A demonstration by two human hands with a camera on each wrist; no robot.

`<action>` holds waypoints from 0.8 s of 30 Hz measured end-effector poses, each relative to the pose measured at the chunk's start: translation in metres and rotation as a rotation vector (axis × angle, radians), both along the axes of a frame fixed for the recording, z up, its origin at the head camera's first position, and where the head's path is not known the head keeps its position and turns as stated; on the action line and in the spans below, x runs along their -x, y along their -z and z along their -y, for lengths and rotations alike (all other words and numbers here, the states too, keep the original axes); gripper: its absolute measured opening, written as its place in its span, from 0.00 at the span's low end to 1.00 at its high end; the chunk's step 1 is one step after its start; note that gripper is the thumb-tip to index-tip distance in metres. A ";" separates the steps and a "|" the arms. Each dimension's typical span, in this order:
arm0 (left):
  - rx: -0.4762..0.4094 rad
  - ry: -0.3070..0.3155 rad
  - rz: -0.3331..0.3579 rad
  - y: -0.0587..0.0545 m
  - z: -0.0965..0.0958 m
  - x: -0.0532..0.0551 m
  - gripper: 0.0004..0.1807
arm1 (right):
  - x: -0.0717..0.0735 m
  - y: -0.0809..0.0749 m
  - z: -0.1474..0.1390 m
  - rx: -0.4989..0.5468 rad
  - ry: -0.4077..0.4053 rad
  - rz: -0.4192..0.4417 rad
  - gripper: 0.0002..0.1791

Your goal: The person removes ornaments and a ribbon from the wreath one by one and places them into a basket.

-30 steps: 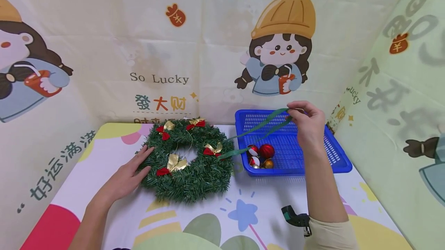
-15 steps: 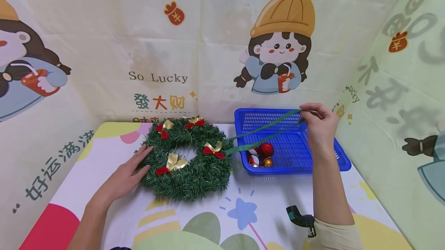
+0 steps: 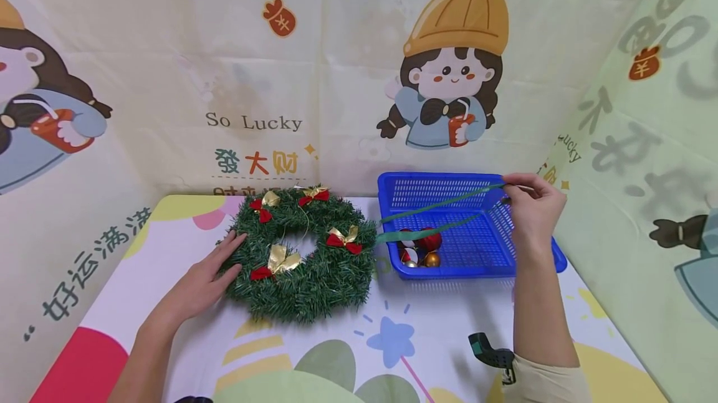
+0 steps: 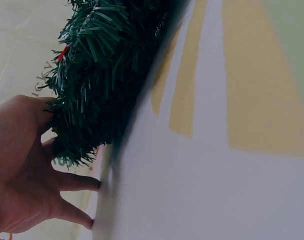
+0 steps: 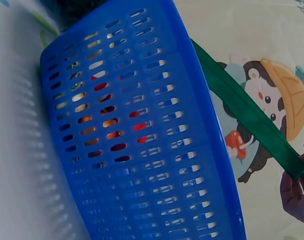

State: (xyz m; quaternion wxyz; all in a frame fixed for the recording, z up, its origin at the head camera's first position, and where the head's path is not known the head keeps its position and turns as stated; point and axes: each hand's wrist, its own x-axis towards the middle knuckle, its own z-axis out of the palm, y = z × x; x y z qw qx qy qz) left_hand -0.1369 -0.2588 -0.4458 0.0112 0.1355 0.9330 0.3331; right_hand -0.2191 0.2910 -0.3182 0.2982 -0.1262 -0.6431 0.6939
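Observation:
A green wreath with several red and gold bows lies flat on the table at left. My left hand rests against its left side with fingers spread. Up close in the left wrist view, the left hand touches the wreath's needles, two fingertips reaching down to the table. My right hand pinches a green ribbon above the basket's right side. Two strands of it run left, down to the wreath's right edge. In the right wrist view the ribbon stretches taut from the fingers.
A blue perforated basket stands right of the wreath, beneath the ribbon. Several ornament balls lie at its left end, among them a red ball and a gold ball. Printed cloth walls enclose the table.
My right hand has moved right, drawing the ribbon along. The ribbon's left part has slid from over the wreath to its right edge. My left hand and the wreath have stayed put.

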 end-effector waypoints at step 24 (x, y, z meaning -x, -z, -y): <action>-0.004 -0.007 0.011 -0.001 -0.001 -0.001 0.34 | -0.007 0.026 0.029 -0.335 -0.032 0.118 0.07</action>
